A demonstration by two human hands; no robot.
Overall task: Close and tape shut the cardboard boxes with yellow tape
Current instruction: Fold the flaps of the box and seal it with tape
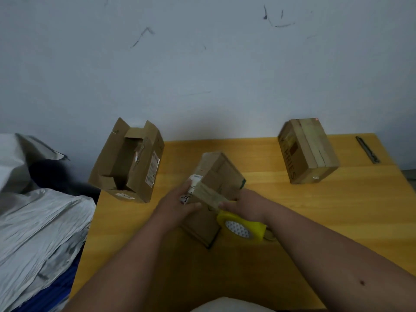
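Three boxes sit on the yellow surface; both hands are on the middle box, near 6 o'clock. The left hand curls round its left side; the right hand pinches its near end, where tape looks pressed down. The yellow tape roll lies just beside that hand. The box is tipped up, so it could slip; then the tape might wrinkle. The open box at 10 o'clock hangs over the edge; a bump could knock it off.

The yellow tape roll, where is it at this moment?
In the head view, the yellow tape roll lies on the wooden table, just under the right hand and beside the middle box that both hands touch.
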